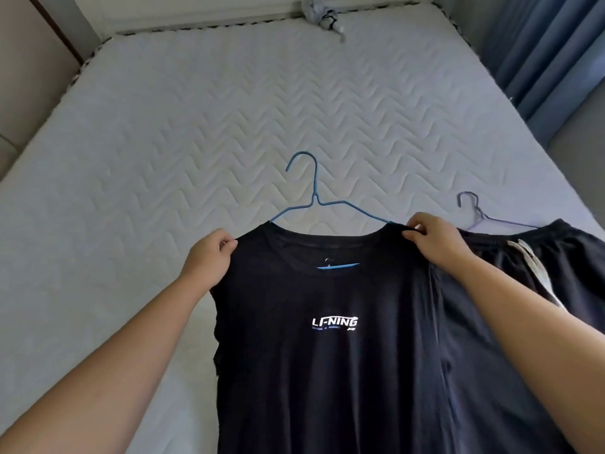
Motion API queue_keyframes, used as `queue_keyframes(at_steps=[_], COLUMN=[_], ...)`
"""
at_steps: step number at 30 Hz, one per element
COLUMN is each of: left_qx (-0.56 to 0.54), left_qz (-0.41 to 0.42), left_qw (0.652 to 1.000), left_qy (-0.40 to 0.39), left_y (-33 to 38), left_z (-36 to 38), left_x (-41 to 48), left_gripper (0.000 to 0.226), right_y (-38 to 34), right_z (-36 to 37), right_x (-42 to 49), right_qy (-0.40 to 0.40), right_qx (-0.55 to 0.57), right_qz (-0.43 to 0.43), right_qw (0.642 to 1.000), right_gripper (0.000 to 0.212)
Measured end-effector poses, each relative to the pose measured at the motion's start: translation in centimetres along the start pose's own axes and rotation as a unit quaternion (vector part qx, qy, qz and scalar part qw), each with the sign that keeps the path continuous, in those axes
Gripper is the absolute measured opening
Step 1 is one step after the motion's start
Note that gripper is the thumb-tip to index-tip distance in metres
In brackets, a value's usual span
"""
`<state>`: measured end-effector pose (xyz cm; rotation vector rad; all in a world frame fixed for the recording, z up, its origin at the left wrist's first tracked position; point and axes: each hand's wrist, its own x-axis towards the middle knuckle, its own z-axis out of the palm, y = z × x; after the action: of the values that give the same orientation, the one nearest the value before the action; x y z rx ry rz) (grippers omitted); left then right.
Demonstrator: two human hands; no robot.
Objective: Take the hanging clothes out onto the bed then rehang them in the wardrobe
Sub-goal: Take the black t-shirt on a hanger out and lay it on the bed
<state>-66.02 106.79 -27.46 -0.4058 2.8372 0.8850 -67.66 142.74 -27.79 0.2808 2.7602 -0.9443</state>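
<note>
We are pinching the black T-shirt [327, 355] at both shoulders, our left hand [209, 253] and right hand [432, 239] curling their fingers on the cloth. The T-shirt is lying on the bed [163, 142], on its blue hanger [315, 191], touching another dark garment [523, 322].

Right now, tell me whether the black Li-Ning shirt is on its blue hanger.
On: arms of the blue hanger pass into the collar of the black Li-Ning shirt; bar shows inside.

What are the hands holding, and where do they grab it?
The black T-shirt, by its shoulders: the left hand pinches one shoulder, the right hand the other, beside the collar.
</note>
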Motion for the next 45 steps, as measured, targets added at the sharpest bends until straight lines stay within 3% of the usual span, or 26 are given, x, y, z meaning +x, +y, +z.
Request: queue_keyframes(at_steps=[4, 9, 13, 16, 22, 26, 29, 31, 34, 37, 41, 45], left_qx=[0.008, 0.068, 0.176, 0.151, 0.126, 0.095, 0.095, 0.168, 0.233, 0.193, 0.124, -0.049], left_qz=[-0.017, -0.007, 0.109, 0.095, 0.074, 0.031, -0.029, -0.054, -0.067, -0.064, -0.081, -0.184], left_qw=[1.000, 0.997, 0.975, 0.974, 0.982, 0.988, 0.993, 0.984, 0.968, 0.977, 0.987, 0.977], left_qy=[0.025, -0.023, 0.079, 0.137, 0.122, 0.114, 0.062, 0.013, -0.061, -0.062, -0.060, -0.092], left_y=[-2.8, -6.6, -9.9, -11.2, -10.9, -9.8, -8.6, -8.8, -10.3, -11.4, -12.6, -12.5], left_z=[5.8, 13.2, 17.2, 18.4, 18.5, 18.4, 17.8, 16.3, 14.0, 11.5, 9.4, 8.4], left_x=[5.8, 11.9, 14.5, 15.3, 15.4, 14.9, 12.2, 8.9, 2.2, -5.4, -15.7, -25.1], left_gripper=[0.023, 0.025, 0.022, 0.021, 0.020, 0.024, 0.040, 0.054, 0.056, 0.049, 0.038, 0.030], right_y=[3.4, 8.0, 10.0, 10.8, 11.2, 10.3, 8.9, 7.9, 7.8, 8.6, 9.8, 10.6], right_z=[4.8, 12.1, 16.7, 17.6, 18.1, 17.0, 14.9, 13.5, 13.0, 13.9, 15.1, 15.3], right_x=[6.5, 11.6, 12.6, 13.2, 13.5, 12.9, 11.9, 9.5, 2.8, -5.4, -15.9, -26.0], right_qy=[0.005, -0.010, 0.149, 0.180, 0.202, 0.149, 0.074, 0.045, 0.042, 0.019, -0.004, -0.057], right_qx=[-0.035, -0.081, -0.155, -0.130, -0.078, -0.064, 0.016, 0.058, -0.060, -0.116, -0.083, -0.045], right_qz=[0.041, 0.085, 0.026, 0.016, 0.046, 0.082, 0.111, 0.132, 0.095, 0.041, 0.049, 0.101], right_qw=[0.999, 0.993, 0.976, 0.975, 0.975, 0.983, 0.991, 0.988, 0.993, 0.992, 0.995, 0.992], right_gripper=[0.025, 0.030, 0.028, 0.024, 0.027, 0.038, 0.048, 0.053, 0.050, 0.050, 0.049, 0.049])
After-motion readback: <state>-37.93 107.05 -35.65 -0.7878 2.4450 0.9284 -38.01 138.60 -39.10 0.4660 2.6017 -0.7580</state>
